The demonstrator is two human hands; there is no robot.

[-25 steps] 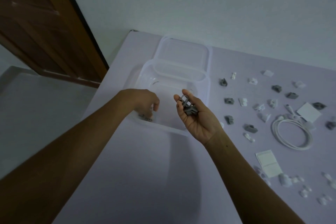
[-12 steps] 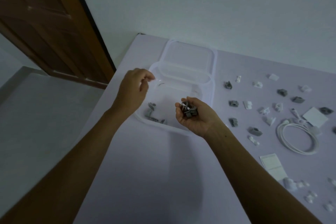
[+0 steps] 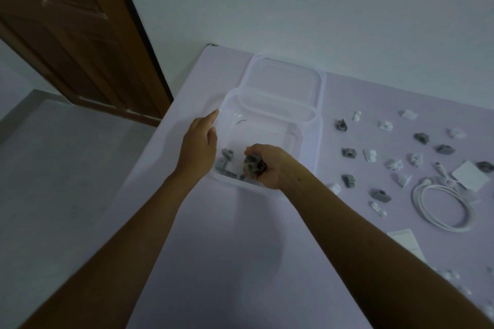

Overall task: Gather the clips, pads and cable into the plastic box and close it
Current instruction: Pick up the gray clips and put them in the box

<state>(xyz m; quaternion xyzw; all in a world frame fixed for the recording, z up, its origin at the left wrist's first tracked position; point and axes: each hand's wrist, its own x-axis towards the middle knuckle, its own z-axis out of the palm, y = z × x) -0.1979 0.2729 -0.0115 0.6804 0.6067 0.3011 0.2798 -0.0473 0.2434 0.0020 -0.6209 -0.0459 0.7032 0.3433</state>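
Note:
A clear plastic box stands open on the lilac table, its lid hinged back behind it. My left hand rests on the box's left rim with fingers fairly straight. My right hand is turned over inside the box near its front wall, cupping a bunch of grey clips. Several grey clips lie in the box's front left corner. To the right, grey and white clips are scattered, with a coiled white cable and white pads beyond them.
The table's left edge runs close to the box, with grey floor below. A brown wooden door stands at the far left. A white wall backs the table. Another white pad lies near my right forearm.
My right hand has moved forward into the box and tipped palm-down with the clips. My left hand has shifted to the box's left rim and straightened its fingers.

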